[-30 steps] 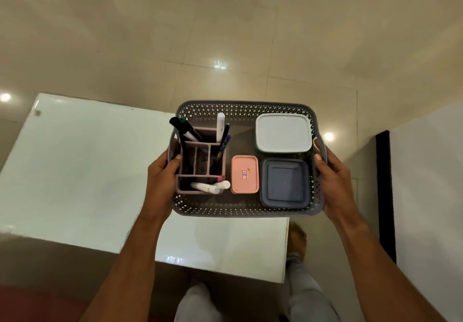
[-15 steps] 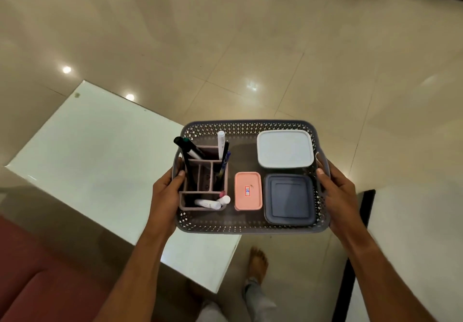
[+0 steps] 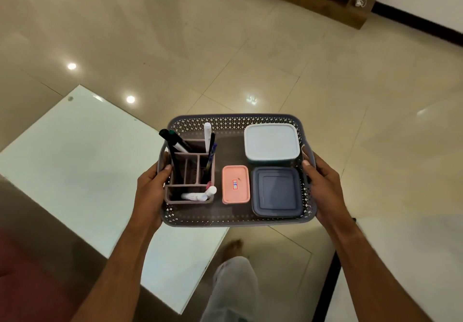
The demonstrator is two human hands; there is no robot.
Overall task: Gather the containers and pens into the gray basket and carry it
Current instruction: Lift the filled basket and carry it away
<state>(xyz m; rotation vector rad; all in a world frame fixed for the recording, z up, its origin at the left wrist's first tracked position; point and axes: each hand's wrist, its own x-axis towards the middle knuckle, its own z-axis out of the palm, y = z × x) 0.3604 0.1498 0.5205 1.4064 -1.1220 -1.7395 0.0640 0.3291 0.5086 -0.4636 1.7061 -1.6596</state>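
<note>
A: Hands?
B: Left hand [image 3: 150,191] clamped on the left rim of the gray basket [image 3: 235,217], thumb hooked over the edge. Right hand [image 3: 323,186] gripping the right rim the same way. Basket is in the air, roughly level.

A: Contents?
B: Pen organizer [image 3: 190,173] on the left side, black markers [image 3: 175,140] and a white pen [image 3: 207,133] standing in it, a white marker [image 3: 198,195] lying in its front slot. Pink container [image 3: 236,184] in the middle front. White-lidded container [image 3: 271,143] back right, dark blue container [image 3: 276,191] front right, just beside the pink one.

A: Surface, room?
B: White glossy table [image 3: 75,161] below and left; basket's left part overlaps its corner. Floor [image 3: 175,33] is shiny beige tile with ceiling-light reflections. Wooden shelf unit [image 3: 325,1] along the far wall, black baseboard [image 3: 413,21] beside it. Reddish seat [image 3: 30,279] bottom left. Another white surface [image 3: 406,259] at right. Person's bare foot [image 3: 230,249] and light trouser leg [image 3: 233,289] under the basket.
</note>
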